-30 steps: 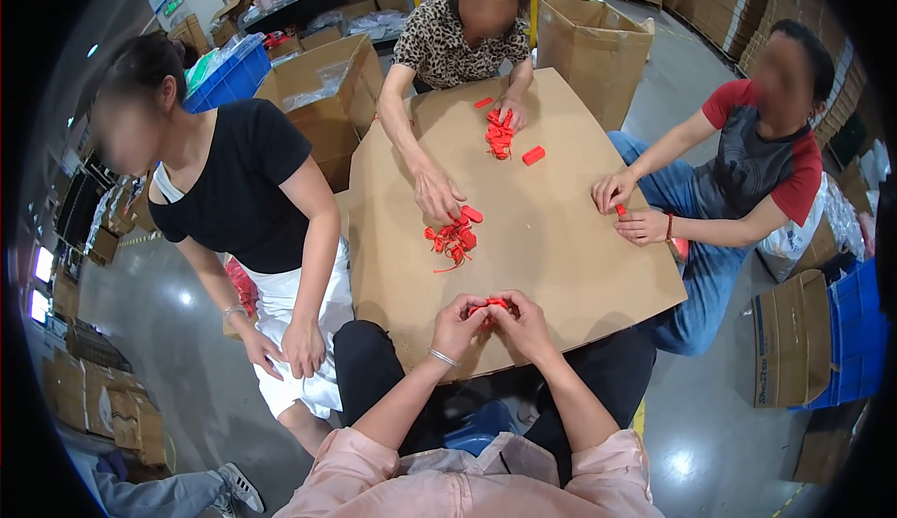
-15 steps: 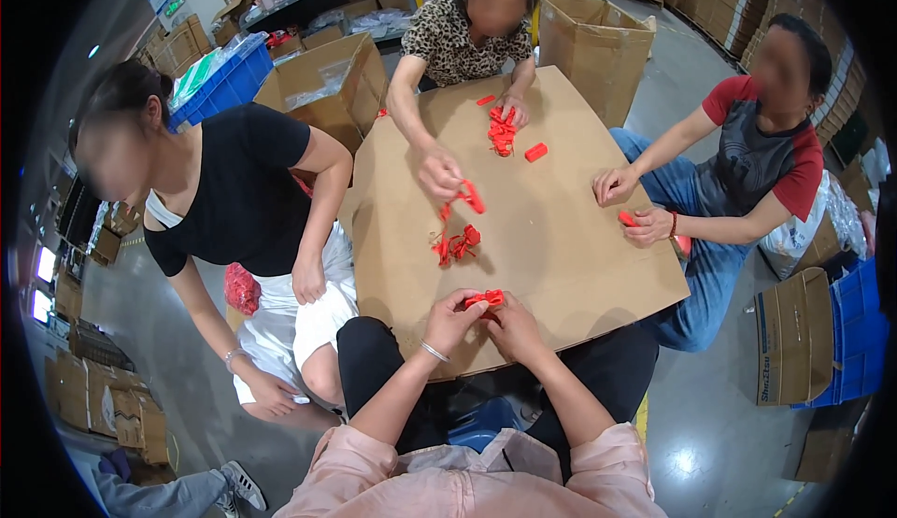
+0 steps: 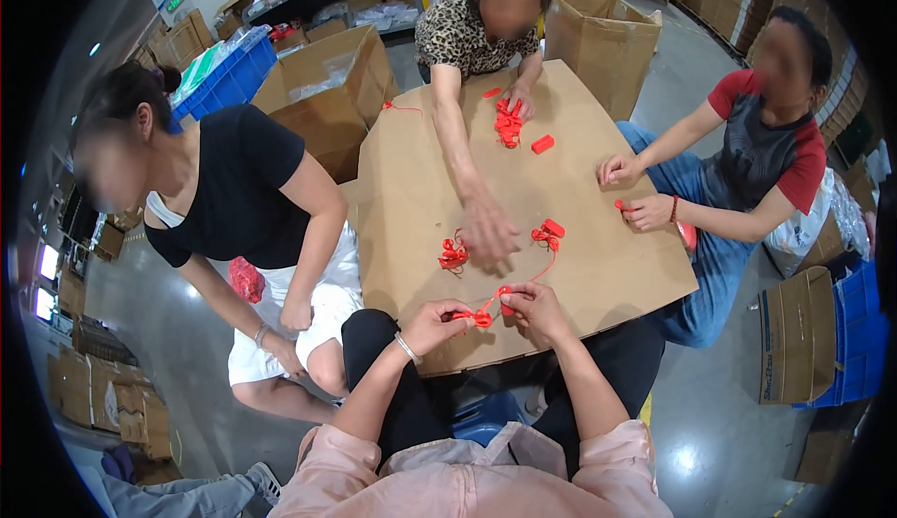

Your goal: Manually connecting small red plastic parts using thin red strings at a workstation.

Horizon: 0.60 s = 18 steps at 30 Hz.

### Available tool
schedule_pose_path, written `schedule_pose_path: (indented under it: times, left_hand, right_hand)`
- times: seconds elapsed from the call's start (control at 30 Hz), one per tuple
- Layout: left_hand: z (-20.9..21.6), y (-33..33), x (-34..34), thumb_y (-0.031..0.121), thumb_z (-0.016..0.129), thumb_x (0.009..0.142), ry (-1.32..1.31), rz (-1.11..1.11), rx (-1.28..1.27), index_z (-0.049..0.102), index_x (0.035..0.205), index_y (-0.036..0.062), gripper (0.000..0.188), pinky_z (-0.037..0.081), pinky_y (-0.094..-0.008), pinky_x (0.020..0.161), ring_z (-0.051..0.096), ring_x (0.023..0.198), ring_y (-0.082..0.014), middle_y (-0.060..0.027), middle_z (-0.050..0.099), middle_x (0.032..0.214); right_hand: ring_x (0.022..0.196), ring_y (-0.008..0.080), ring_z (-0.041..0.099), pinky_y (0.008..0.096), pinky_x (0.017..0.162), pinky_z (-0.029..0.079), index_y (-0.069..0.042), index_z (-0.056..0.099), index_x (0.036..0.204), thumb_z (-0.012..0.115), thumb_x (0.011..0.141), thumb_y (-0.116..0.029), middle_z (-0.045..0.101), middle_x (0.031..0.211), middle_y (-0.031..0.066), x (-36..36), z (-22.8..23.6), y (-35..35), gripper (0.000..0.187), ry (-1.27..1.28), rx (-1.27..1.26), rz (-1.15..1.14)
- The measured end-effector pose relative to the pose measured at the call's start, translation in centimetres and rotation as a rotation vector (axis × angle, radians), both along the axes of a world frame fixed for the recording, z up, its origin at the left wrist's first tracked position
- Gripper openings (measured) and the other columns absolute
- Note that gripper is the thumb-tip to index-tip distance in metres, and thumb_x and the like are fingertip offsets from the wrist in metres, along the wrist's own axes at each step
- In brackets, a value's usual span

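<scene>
Between my two hands, over the near edge of the cardboard sheet [image 3: 411,280], a red cord bundle [image 3: 482,318] is stretched out. My left hand [image 3: 433,327] pinches its left end. My right hand [image 3: 538,312] pinches a red strand on the other side, its fingers closed together. A thin red cord runs from near my right fingers up to a small red bundle [image 3: 548,232] on the sheet. Left of that lies a tangled red cord heap [image 3: 453,254]. A co-worker's blurred hand [image 3: 490,230] hovers between the two.
Across the table that co-worker's other hand rests by a red pile [image 3: 508,124], near a red block [image 3: 543,144]. The co-worker at right holds a small red piece [image 3: 624,206]. Another person sits at left. Large cardboard boxes [image 3: 598,46] and blue crates [image 3: 224,74] stand around.
My hands have moved apart, spreading the red bundle between them. The far co-worker's hand no longer holds a red piece. A small red bundle now lies to the right of the tangled heap.
</scene>
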<state>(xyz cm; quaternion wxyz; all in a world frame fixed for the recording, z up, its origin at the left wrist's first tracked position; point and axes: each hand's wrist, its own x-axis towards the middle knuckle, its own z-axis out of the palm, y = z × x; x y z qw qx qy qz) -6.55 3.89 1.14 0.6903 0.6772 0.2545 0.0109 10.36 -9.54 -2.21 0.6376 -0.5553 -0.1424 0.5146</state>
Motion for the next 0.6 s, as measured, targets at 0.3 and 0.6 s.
schedule_pose_path:
  times: [0.3, 0.6]
  left_hand:
    - [-2.9, -0.7, 0.6, 0.018, 0.063, 0.075, 0.044, -0.172, 0.373, 0.062, 0.083, 0.0008, 0.019, 0.042, -0.0255, 0.058, 0.050, 0.060, -0.0093, -0.0040, 0.058, 0.068]
    - [-1.5, -0.7, 0.3, 0.017, 0.064, 0.078, 0.140, -0.063, 0.052, 0.062, 0.084, 0.0011, 0.017, 0.041, -0.0206, 0.053, 0.050, 0.058, -0.0055, -0.0003, 0.057, 0.066]
  right_hand:
    - [0.065, 0.0068, 0.053, 0.0199, 0.060, 0.044, -0.002, 0.057, 0.088, 0.061, 0.080, -0.008, 0.058, 0.076, 0.0018, -2.4, 0.1, 0.4, 0.011, 0.053, 0.206, -0.102]
    - [0.070, 0.0068, 0.053, 0.0211, 0.067, 0.044, -0.003, 0.056, 0.085, 0.060, 0.079, -0.004, 0.058, 0.077, 0.0023, -4.4, -1.0, 0.1, 0.007, -0.161, 0.265, -0.088]
